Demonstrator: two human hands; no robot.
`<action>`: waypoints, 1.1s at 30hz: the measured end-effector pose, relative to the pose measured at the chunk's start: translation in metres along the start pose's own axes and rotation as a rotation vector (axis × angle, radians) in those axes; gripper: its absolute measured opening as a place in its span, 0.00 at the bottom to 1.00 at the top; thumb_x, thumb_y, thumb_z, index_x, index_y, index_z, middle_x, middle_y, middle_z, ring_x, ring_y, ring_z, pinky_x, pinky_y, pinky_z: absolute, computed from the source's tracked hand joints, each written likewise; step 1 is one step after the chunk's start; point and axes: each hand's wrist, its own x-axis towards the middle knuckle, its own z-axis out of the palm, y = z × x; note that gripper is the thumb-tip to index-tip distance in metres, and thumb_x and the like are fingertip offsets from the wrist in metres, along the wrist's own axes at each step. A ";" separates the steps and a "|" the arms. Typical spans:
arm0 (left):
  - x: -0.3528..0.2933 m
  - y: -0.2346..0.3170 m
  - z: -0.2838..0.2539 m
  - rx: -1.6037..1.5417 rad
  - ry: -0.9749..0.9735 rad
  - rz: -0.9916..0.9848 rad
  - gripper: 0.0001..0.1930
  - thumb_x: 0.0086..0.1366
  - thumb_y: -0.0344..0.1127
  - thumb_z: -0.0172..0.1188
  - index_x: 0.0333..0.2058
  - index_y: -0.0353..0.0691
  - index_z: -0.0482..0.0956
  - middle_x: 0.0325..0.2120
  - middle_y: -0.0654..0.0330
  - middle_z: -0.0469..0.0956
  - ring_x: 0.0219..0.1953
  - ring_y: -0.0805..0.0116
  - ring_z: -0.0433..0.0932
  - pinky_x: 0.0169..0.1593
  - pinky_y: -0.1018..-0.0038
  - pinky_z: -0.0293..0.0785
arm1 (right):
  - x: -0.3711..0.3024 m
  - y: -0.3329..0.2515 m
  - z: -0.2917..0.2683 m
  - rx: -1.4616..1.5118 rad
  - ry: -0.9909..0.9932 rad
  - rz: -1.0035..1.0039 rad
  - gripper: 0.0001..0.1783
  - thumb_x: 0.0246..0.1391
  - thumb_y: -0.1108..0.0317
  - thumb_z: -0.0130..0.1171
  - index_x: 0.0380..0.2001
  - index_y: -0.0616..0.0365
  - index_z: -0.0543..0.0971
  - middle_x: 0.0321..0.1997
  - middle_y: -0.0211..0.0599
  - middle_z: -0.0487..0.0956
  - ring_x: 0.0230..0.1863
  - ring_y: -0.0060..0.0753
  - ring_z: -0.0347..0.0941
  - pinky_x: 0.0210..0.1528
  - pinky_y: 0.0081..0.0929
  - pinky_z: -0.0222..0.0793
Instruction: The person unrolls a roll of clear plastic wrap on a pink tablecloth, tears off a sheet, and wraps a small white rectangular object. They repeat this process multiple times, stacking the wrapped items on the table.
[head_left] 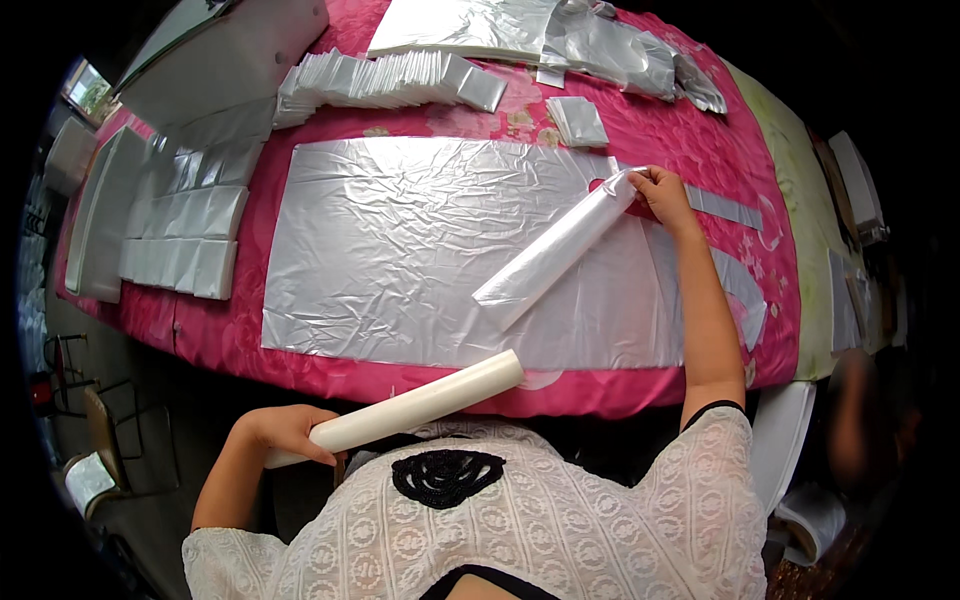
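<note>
My left hand (290, 430) is closed round the lower end of a smooth white tube (420, 402), which slants up to the right between my body and the table edge. With the fingertips of my right hand (662, 194) I pinch the upper right end of a narrow folded strip of clear plastic bag (560, 245). That strip lies diagonally over large flat plastic bags (390, 250), crinkled and shiny, spread on the table. Handle-shaped plastic ends of the bags reach out to the right, beneath my right forearm.
A pink flowered cloth (600, 390) covers the table. Folded bag packets (180, 265) sit in rows at left beside a white box (105, 215). A long row of packets (390, 82), a small packet stack (577, 122) and more plastic sheets (460, 25) lie at the far side.
</note>
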 end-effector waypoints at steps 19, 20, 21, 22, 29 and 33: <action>0.126 0.093 0.023 1.356 0.486 0.816 0.40 0.57 0.59 0.48 0.55 0.27 0.59 0.59 0.45 0.56 0.63 0.52 0.53 0.65 0.59 0.45 | 0.023 -0.060 0.124 -0.018 -0.390 0.013 0.09 0.49 0.66 0.60 0.30 0.61 0.78 0.19 0.26 0.73 0.18 0.16 0.66 0.22 0.17 0.63; 0.126 0.090 0.026 1.370 0.499 0.800 0.41 0.57 0.60 0.46 0.56 0.27 0.58 0.59 0.44 0.55 0.63 0.51 0.52 0.65 0.59 0.42 | 0.022 -0.059 0.126 -0.003 -0.322 0.031 0.10 0.49 0.65 0.60 0.32 0.61 0.78 0.20 0.28 0.74 0.20 0.18 0.68 0.24 0.18 0.65; 0.126 0.089 0.028 1.382 0.514 0.785 0.42 0.58 0.61 0.45 0.56 0.26 0.58 0.60 0.43 0.54 0.64 0.51 0.50 0.66 0.59 0.40 | 0.020 -0.061 0.127 0.009 -0.255 0.048 0.12 0.49 0.65 0.60 0.33 0.62 0.78 0.22 0.30 0.75 0.22 0.20 0.70 0.26 0.19 0.67; 0.127 0.088 0.030 1.401 0.521 0.776 0.42 0.58 0.63 0.42 0.56 0.25 0.57 0.60 0.43 0.54 0.64 0.51 0.49 0.66 0.59 0.37 | 0.017 -0.062 0.126 -0.062 -0.127 -0.028 0.13 0.49 0.64 0.59 0.35 0.62 0.78 0.26 0.33 0.76 0.25 0.23 0.71 0.29 0.21 0.68; 0.135 0.076 0.062 1.433 0.649 0.659 0.41 0.58 0.61 0.44 0.57 0.27 0.56 0.60 0.42 0.54 0.64 0.49 0.50 0.65 0.58 0.40 | -0.132 -0.092 0.140 -0.356 -0.354 -0.581 0.22 0.47 0.62 0.59 0.45 0.59 0.75 0.43 0.44 0.74 0.43 0.43 0.70 0.47 0.33 0.66; 0.137 0.074 0.071 1.425 0.684 0.621 0.40 0.59 0.60 0.44 0.58 0.28 0.56 0.60 0.44 0.53 0.64 0.51 0.49 0.65 0.59 0.41 | -0.180 -0.081 0.149 -0.575 -0.339 -0.659 0.29 0.42 0.66 0.62 0.51 0.56 0.71 0.45 0.39 0.74 0.45 0.43 0.68 0.47 0.37 0.65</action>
